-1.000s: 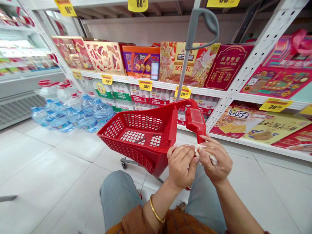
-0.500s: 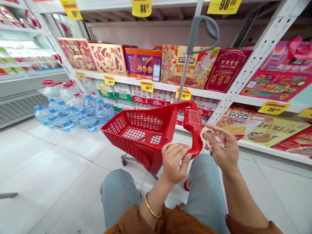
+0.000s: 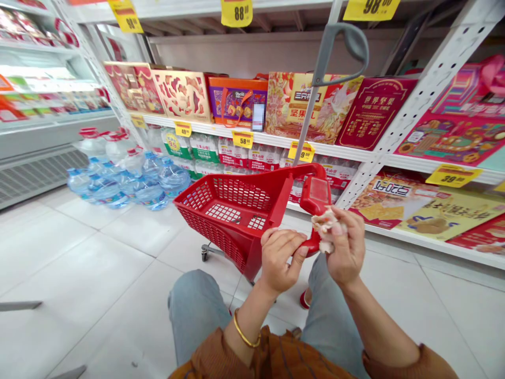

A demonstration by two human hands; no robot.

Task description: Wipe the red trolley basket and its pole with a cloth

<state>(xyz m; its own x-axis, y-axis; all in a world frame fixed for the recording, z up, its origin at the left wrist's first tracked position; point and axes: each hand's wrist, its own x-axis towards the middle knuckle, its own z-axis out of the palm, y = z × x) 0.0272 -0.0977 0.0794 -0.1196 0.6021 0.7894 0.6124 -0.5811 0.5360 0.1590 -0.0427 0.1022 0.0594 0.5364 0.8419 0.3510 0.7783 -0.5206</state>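
Observation:
A red plastic shopping basket cart (image 3: 229, 210) on wheels stands in front of my knees, its grid floor showing. My left hand (image 3: 282, 258) is closed around the near corner of the cart's red handle (image 3: 316, 190). In my right hand (image 3: 347, 245) is a crumpled whitish cloth (image 3: 325, 226) with reddish patches. The cloth lies against the right side of the handle, and my fingers bunch it there. A grey metal pole (image 3: 305, 123) with a grey hooked grip (image 3: 343, 52) rises behind the handle.
Shelves ahead hold gift boxes (image 3: 300, 108) above wrapped packs of bottled water (image 3: 232, 152). Large blue water bottles (image 3: 130, 179) stand on the tiled floor at left, beside a chiller (image 3: 43, 158). More boxes (image 3: 394, 197) sit on the low right shelf.
My right hand has moved left and slightly down with the cloth, from the handle's outer edge onto its right side. My left hand keeps its hold; the view has shifted slightly.

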